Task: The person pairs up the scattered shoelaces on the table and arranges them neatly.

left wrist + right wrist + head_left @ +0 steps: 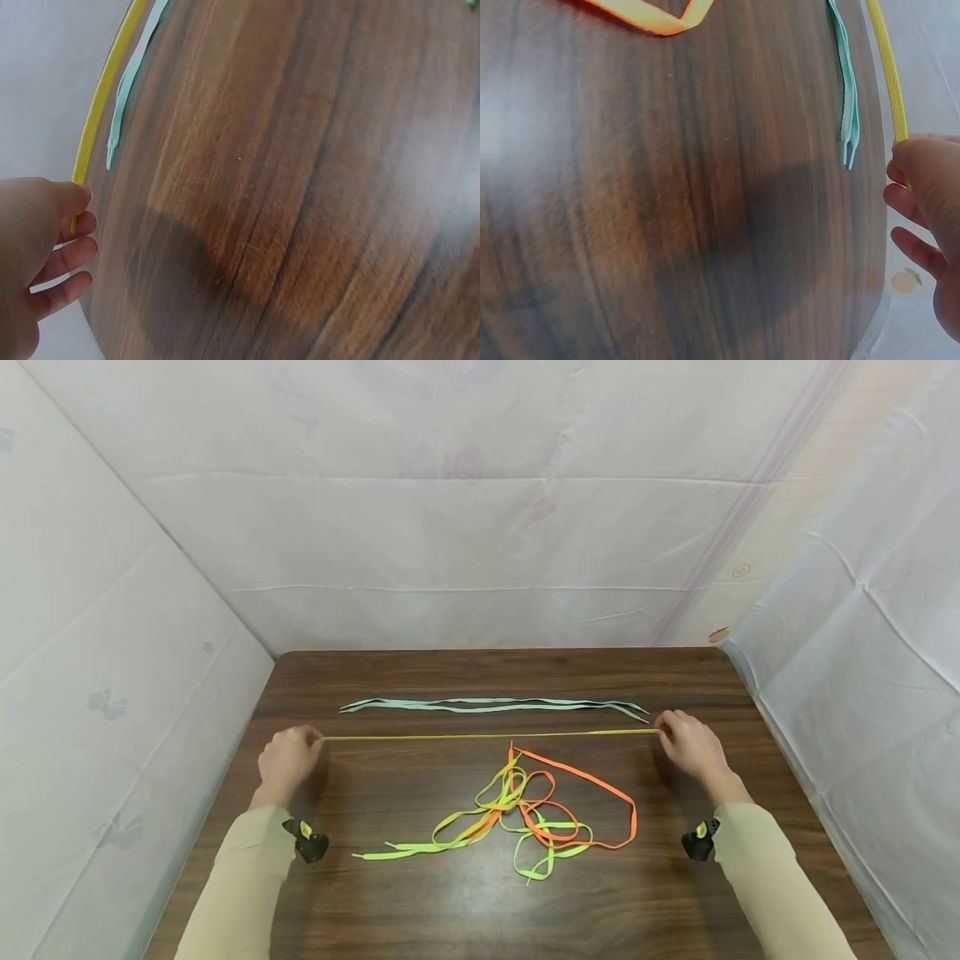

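Note:
A yellow shoelace [480,736] is stretched straight across the table between both hands. My left hand [290,754] pinches its left end between thumb and forefinger, and the short tip shows below the thumb in the left wrist view. At the other end, my right hand [692,745] pinches the lace the same way. Just beyond it, mint-green shoelaces [480,709] lie side by side, roughly parallel to the held one. Closer to me is a loose tangle of an orange shoelace [600,781] with yellow-green laces [408,850].
The dark wooden table [420,910] ends at a back wall [480,552] hung with white sheeting. More sheeting covers the left [112,693] and right sides [885,693]. Both wrists wear small black cameras [307,841].

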Available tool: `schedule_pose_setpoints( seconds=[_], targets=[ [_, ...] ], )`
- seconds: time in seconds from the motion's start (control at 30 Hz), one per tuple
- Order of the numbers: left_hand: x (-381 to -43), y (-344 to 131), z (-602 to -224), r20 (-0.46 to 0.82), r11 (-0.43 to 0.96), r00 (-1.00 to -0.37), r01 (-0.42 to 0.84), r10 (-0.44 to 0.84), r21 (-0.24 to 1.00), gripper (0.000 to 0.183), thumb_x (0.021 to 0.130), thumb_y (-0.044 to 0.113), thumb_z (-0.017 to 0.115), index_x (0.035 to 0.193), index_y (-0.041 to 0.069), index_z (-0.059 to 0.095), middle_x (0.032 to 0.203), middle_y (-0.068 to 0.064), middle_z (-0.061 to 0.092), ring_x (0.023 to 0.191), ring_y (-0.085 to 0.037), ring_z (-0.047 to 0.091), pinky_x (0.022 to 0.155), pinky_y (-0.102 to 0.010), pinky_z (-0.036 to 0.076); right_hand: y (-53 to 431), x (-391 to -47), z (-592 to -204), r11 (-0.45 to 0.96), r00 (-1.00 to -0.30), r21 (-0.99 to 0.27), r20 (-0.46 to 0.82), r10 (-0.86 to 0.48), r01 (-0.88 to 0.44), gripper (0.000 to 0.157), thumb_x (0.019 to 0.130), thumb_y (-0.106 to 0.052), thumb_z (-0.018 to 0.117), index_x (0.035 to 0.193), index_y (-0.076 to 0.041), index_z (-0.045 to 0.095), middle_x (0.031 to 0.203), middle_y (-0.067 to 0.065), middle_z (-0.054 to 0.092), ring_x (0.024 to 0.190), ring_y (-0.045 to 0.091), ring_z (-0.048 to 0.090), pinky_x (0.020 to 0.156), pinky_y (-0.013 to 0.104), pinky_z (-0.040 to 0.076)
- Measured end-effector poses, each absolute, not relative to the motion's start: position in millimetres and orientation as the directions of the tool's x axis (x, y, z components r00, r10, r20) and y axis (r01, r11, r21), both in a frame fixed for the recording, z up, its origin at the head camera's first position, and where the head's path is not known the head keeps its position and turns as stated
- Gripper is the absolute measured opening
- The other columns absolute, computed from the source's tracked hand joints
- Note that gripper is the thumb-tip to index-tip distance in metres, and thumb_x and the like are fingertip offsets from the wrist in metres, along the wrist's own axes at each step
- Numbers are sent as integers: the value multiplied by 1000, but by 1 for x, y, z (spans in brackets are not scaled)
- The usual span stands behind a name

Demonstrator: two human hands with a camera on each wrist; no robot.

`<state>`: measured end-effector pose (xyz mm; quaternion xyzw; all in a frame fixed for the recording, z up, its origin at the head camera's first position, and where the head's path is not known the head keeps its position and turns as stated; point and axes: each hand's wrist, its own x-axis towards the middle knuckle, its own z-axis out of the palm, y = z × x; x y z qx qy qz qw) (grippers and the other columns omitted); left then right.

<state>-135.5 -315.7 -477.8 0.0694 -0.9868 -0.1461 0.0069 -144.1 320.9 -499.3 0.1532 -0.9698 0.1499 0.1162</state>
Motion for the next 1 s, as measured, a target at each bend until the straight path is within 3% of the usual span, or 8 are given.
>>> schedule_pose_setpoints(
  seconds=[0.5, 1.0],
  targets=[
    [-150, -313, -481, -114, 847, -932, -360, -344, 390, 27, 88, 28, 51, 97, 7, 66, 97, -18, 66, 81, -38, 62, 54, -42, 43, 310, -166, -501, 943, -962, -239, 198, -188, -233, 7, 84, -9, 61, 88, -3, 61, 77, 10, 56, 62, 24, 53, 54, 42, 43],
    [-161, -301, -485, -118, 821, -919, -390, -377, 417, 27, 88, 27, 48, 99, 8, 65, 101, -17, 66, 87, -38, 61, 60, -45, 43, 299, -173, -504, 959, -991, -251, 74, -114, -129, 11, 87, -11, 56, 93, -2, 60, 80, 13, 56, 65, 27, 55, 55, 45, 44]
  ],
)
